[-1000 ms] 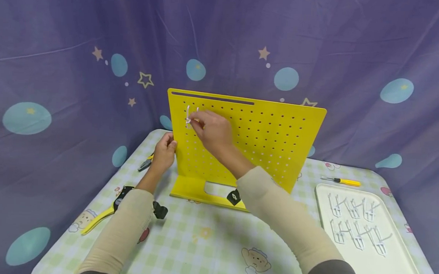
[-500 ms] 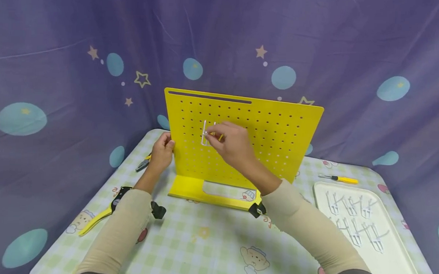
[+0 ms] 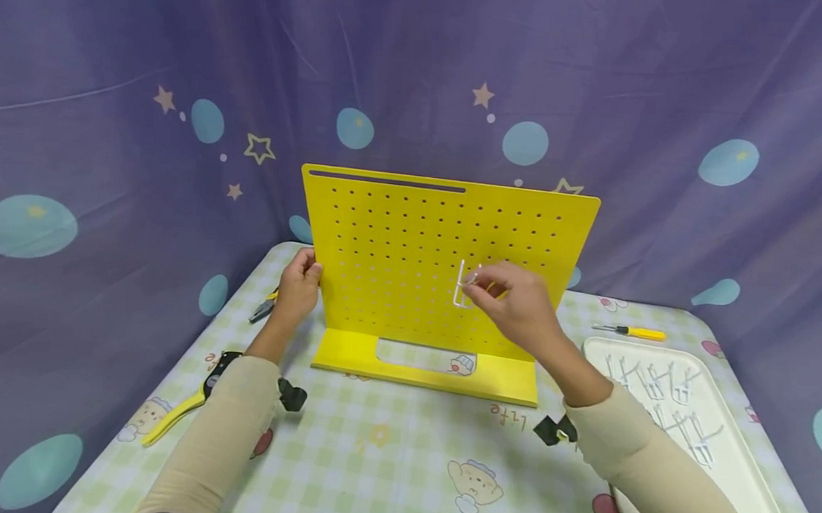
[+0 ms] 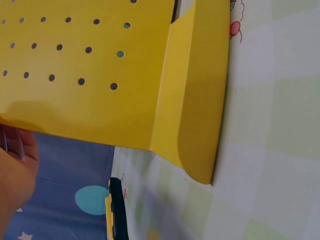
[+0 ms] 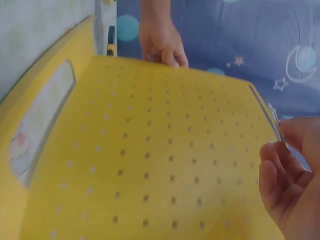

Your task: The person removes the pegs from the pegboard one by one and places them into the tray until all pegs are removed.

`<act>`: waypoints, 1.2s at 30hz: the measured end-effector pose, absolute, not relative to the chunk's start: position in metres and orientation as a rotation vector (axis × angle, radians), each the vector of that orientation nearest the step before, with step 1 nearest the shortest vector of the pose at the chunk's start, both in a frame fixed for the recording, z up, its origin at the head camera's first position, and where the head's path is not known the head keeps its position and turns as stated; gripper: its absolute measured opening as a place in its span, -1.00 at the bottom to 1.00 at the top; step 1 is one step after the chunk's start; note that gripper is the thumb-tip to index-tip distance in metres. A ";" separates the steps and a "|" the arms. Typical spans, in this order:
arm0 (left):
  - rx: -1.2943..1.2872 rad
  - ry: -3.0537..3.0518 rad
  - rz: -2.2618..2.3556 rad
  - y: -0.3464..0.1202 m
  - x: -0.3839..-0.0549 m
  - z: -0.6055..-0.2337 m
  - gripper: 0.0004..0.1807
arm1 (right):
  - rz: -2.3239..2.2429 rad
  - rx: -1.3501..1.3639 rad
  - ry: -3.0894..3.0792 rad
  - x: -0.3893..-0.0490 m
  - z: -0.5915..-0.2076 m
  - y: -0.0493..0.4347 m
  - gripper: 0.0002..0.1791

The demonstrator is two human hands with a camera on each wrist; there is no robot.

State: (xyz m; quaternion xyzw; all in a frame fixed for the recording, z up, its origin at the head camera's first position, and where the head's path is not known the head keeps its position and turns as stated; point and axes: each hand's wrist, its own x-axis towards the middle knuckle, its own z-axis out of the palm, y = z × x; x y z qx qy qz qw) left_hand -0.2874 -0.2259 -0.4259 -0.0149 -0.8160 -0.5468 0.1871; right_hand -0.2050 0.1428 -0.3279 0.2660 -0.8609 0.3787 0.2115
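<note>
A yellow pegboard (image 3: 396, 286) stands upright on its bent foot, which has a cut-out. My left hand (image 3: 299, 286) grips the board's left edge, thumb towards the front; the left wrist view shows part of this hand (image 4: 17, 175) at the edge. Between thumb and fingertips, my right hand (image 3: 518, 302) pinches a white wire hook (image 3: 458, 288) in front of the board's right half. Seen from the right wrist, the hook (image 5: 275, 122) is apart from the board's face. Part of it is hidden by the fingers.
To the right, a white tray (image 3: 716, 478) carries several similar wire hooks (image 3: 681, 387). Behind it lies a yellow-handled screwdriver (image 3: 639, 333). Pliers (image 3: 262, 309) lie behind the left hand, and a black-and-yellow hand tool (image 3: 188, 407) lies beside the left forearm. A patterned curtain (image 3: 417, 75) hangs behind.
My right hand has moved right and down from the board's upper left, carrying the hook away from the holes there. The left hand keeps its grip on the edge.
</note>
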 end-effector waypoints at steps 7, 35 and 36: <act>-0.064 -2.291 -1.568 -0.226 -0.286 -0.425 -0.76 | 1.086 0.612 -2.447 -0.192 -0.346 0.191 -0.98; -0.052 -2.320 -1.554 -0.227 -0.288 -0.429 -0.68 | 1.166 0.282 -2.896 -0.089 -0.455 0.364 -0.95; -0.055 -2.317 -1.552 -0.227 -0.288 -0.429 -0.68 | 1.157 0.270 -2.903 -0.086 -0.458 0.368 -0.96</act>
